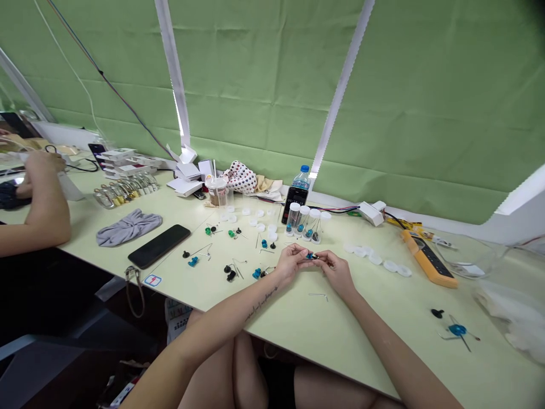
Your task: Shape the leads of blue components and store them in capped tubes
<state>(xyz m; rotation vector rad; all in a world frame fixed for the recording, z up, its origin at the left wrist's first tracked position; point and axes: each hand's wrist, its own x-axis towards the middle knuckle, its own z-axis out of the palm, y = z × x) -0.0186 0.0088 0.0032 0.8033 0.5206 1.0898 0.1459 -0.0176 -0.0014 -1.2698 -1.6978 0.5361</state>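
My left hand (pixel 289 264) and my right hand (pixel 338 274) meet above the pale green table (pixel 298 318), pinching a small blue-and-black wired component (pixel 313 257) between their fingertips. Just beyond my hands, several clear vials (pixel 302 223) with blue parts inside stand near white caps (pixel 259 224). Loose blue, green and black wire-legged parts (pixel 230 271) lie to the left of my left hand. A small bent metal hex key (pixel 318 296) rests below my right hand, touching neither hand.
A yellow multimeter (pixel 428 259) lies at right, beyond a row of white lids (pixel 374 258). A black phone (pixel 159 246), grey cloth (pixel 128 227) and water bottle (pixel 300 187) stand on the table. A co-worker's arm (pixel 42 210) works at far left.
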